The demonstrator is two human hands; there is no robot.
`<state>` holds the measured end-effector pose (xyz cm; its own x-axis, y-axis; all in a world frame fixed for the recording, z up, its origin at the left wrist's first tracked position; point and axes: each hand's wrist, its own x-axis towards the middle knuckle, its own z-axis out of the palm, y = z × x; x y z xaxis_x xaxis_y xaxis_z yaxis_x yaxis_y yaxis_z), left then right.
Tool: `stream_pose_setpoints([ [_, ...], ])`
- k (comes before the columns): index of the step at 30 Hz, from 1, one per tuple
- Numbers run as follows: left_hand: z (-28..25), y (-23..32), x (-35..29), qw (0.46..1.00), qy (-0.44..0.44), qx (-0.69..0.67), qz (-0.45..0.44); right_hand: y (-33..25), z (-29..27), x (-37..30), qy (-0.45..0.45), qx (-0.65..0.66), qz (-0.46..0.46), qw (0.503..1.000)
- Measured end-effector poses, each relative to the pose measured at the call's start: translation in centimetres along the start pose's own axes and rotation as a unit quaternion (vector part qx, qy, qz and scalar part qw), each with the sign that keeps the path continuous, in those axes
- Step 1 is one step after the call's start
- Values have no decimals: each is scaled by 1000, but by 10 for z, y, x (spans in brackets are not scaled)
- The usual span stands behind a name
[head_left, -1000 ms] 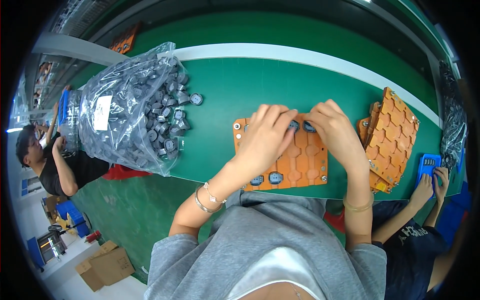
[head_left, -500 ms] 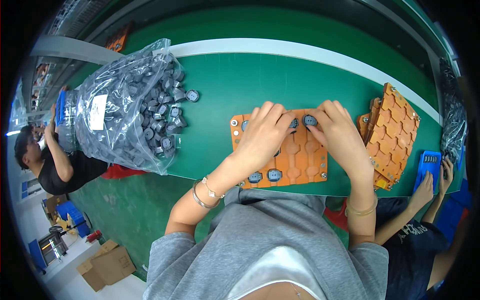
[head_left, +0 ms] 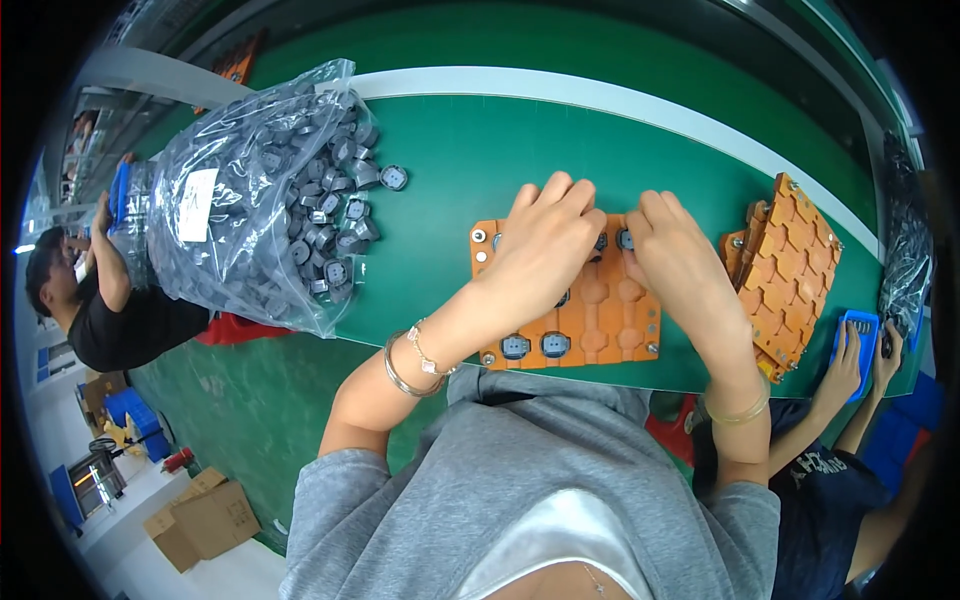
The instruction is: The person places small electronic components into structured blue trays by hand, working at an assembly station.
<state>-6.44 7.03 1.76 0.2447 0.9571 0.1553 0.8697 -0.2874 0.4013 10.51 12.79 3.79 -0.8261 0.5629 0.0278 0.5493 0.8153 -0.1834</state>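
Observation:
An orange tray [head_left: 625, 345] with shaped recesses lies before me on the green table. Two dark grey caps, a near-left cap [head_left: 515, 346] and its neighbour [head_left: 555, 344], sit in its recesses. My left hand [head_left: 548, 240] reaches over the tray's far side, fingers curled and closed at a grey cap [head_left: 599, 246]; its fingertips are partly hidden. At the far right corner, my right hand [head_left: 680, 255] pinches another grey cap [head_left: 626, 239] between thumb and fingers. The left hand covers further recesses.
A clear plastic bag [head_left: 235, 215] spills many grey caps at the left, with one loose cap [head_left: 394, 178] beside it. Stacked orange trays [head_left: 790, 270] stand at the right. Beyond them a co-worker's hands [head_left: 845, 365] are at a blue box [head_left: 860, 330]. Another person [head_left: 100, 300] works far left.
My view has shifted slightly. Both hands stay over the tray's far side; the right hand's cap is now more covered by its fingers, and the left hand has tipped forward.

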Motion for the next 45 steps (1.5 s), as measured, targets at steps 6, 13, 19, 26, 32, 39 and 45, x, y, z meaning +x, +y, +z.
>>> stream_pose_setpoints([
  [6, 13, -9, 3, 996, 42, -71, 13, 1, 4, 10, -11, -41, -4, 999],
  [13, 8, -5, -16, 991, 64, -119, -18, 8, 2, -6, 16, 118, 42, 992],
  [19, -39, -64, -43, 961, 170, 104, -193, 9, 2, -20, 29, 293, 130, 947],
  [26, -25, -100, -65, 966, 184, 111, -140, -8, -8, -10, 164, 307, 115, 931],
  [32, -36, -33, -40, 972, 165, -150, 72, -39, -3, 17, 141, 420, 106, 890],
  [39, -48, -39, -58, 974, 205, -95, 26, -36, 2, -8, 75, 448, 116, 883],
  [45, -22, -104, -76, 934, 236, 101, -246, -13, 22, -53, 151, 554, 279, 770],
])
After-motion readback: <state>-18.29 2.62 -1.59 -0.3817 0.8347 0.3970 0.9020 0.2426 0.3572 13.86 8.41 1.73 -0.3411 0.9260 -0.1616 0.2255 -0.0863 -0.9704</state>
